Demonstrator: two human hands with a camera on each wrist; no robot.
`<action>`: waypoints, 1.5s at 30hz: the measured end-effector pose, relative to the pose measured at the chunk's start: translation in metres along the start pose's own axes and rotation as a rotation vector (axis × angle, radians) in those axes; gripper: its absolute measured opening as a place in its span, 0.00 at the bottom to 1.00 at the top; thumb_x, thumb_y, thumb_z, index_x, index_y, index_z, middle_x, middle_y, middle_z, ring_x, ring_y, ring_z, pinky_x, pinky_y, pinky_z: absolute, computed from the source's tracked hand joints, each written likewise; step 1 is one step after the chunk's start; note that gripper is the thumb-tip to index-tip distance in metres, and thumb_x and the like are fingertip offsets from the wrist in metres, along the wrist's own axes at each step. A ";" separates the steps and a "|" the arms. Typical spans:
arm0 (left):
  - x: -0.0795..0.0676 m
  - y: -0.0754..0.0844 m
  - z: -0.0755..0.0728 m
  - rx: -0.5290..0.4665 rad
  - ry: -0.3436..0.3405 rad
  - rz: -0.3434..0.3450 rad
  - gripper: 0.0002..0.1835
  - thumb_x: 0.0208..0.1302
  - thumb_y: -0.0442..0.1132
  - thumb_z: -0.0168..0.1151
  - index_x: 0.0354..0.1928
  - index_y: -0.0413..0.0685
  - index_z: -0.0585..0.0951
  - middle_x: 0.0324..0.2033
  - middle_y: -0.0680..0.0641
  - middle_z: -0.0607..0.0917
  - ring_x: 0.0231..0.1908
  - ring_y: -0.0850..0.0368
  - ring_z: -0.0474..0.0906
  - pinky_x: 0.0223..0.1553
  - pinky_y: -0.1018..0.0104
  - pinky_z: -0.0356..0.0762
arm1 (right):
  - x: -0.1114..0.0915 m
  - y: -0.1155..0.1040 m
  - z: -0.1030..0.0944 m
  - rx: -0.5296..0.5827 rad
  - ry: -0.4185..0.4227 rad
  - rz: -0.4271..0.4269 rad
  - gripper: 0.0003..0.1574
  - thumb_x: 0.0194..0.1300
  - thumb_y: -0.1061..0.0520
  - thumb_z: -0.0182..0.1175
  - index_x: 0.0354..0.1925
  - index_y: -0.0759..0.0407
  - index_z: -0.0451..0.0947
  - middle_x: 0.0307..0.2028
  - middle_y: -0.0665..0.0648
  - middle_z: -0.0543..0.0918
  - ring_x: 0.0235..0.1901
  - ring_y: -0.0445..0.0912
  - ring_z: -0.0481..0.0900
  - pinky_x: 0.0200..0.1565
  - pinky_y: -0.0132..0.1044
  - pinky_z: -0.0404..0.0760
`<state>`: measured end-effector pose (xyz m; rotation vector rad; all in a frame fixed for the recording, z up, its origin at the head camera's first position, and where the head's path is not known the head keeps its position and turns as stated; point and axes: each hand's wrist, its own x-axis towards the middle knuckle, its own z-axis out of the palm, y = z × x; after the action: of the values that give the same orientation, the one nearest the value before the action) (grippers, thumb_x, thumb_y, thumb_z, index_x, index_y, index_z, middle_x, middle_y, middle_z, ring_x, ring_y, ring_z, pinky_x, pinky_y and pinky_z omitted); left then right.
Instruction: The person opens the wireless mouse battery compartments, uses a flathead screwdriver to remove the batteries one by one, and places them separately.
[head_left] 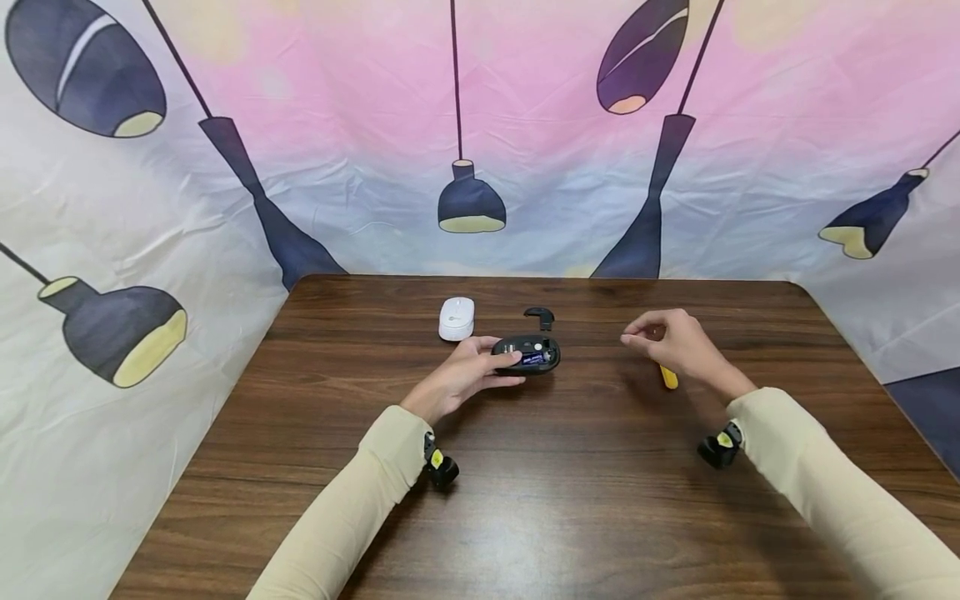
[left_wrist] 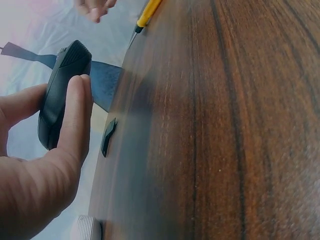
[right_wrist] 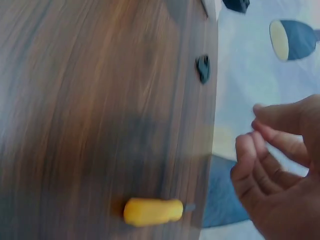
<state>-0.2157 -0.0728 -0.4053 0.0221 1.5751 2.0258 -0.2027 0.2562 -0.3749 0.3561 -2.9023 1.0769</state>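
Observation:
My left hand (head_left: 468, 371) grips a black computer mouse (head_left: 551, 358) above the table, its underside turned up. The thumb lies at a blue battery (head_left: 534, 358) in the mouse's uncovered battery compartment. In the left wrist view, fingers on both sides clasp the black mouse (left_wrist: 62, 95). Off to the right, my right hand (head_left: 678, 343) hovers with loosely bent fingers and nothing visible between them. Below it lies a screwdriver with a yellow handle (right_wrist: 152, 211), partly hidden by that hand in the head view. The black battery cover (head_left: 540, 317) lies behind the mouse.
A white computer mouse (head_left: 456, 318) stands on the brown wooden table (head_left: 562, 483), left of the battery cover. Behind the table's far edge hangs a cloth (head_left: 375, 200) printed with lamps. Each wrist carries a small black camera (head_left: 442, 471).

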 end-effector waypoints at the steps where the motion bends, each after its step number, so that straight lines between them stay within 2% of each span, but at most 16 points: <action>1: 0.000 0.000 0.000 0.000 0.003 -0.004 0.38 0.71 0.27 0.61 0.75 0.31 0.52 0.65 0.31 0.71 0.62 0.40 0.75 0.57 0.51 0.83 | 0.002 -0.003 0.004 0.019 0.002 -0.023 0.11 0.70 0.54 0.67 0.44 0.60 0.88 0.38 0.59 0.87 0.36 0.55 0.84 0.35 0.37 0.82; 4: -0.001 0.001 0.002 0.001 0.002 -0.002 0.39 0.71 0.27 0.61 0.76 0.30 0.50 0.65 0.31 0.71 0.62 0.39 0.75 0.57 0.51 0.83 | 0.007 -0.012 0.014 0.074 0.009 -0.084 0.10 0.69 0.56 0.67 0.45 0.59 0.88 0.42 0.58 0.88 0.39 0.56 0.86 0.36 0.35 0.84; 7: 0.000 0.001 0.003 -0.001 -0.004 0.001 0.38 0.71 0.27 0.61 0.75 0.29 0.52 0.65 0.30 0.71 0.62 0.39 0.75 0.55 0.53 0.84 | 0.011 -0.021 0.025 0.120 0.017 -0.148 0.08 0.67 0.58 0.69 0.44 0.57 0.89 0.41 0.56 0.87 0.36 0.54 0.85 0.33 0.33 0.83; 14: 0.000 0.001 0.003 0.014 -0.008 0.009 0.32 0.71 0.28 0.60 0.71 0.27 0.59 0.64 0.30 0.71 0.61 0.40 0.76 0.53 0.54 0.85 | 0.018 -0.036 0.048 0.160 0.014 -0.295 0.09 0.63 0.60 0.72 0.43 0.57 0.90 0.35 0.51 0.83 0.27 0.45 0.71 0.26 0.31 0.71; 23: -0.001 0.002 0.006 0.032 -0.015 -0.003 0.29 0.72 0.28 0.60 0.69 0.27 0.62 0.64 0.30 0.71 0.60 0.40 0.77 0.54 0.55 0.85 | 0.019 -0.042 0.067 0.234 -0.038 -0.352 0.11 0.62 0.62 0.71 0.45 0.60 0.90 0.37 0.53 0.82 0.30 0.46 0.73 0.27 0.33 0.73; 33: -0.003 0.004 0.005 0.056 -0.031 0.002 0.26 0.72 0.27 0.58 0.67 0.25 0.63 0.63 0.29 0.71 0.57 0.40 0.79 0.53 0.54 0.85 | 0.018 -0.042 0.079 0.339 -0.010 -0.383 0.09 0.61 0.64 0.71 0.42 0.62 0.90 0.35 0.55 0.81 0.31 0.45 0.75 0.29 0.33 0.74; 39: -0.003 0.005 0.006 0.054 -0.037 0.003 0.25 0.72 0.27 0.58 0.66 0.24 0.64 0.63 0.29 0.72 0.58 0.40 0.78 0.54 0.55 0.85 | 0.017 -0.044 0.081 0.343 0.023 -0.362 0.09 0.61 0.69 0.70 0.41 0.65 0.89 0.35 0.59 0.82 0.31 0.46 0.75 0.29 0.32 0.73; 45: -0.002 0.004 0.006 0.028 -0.006 0.000 0.34 0.72 0.26 0.58 0.73 0.26 0.54 0.64 0.29 0.70 0.60 0.39 0.77 0.53 0.54 0.86 | 0.012 -0.052 0.081 0.307 0.015 -0.391 0.07 0.60 0.73 0.69 0.39 0.72 0.88 0.34 0.64 0.81 0.36 0.54 0.81 0.28 0.37 0.75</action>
<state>-0.2131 -0.0689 -0.3991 0.0385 1.5995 2.0023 -0.1983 0.1629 -0.4018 0.8737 -2.4927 1.4297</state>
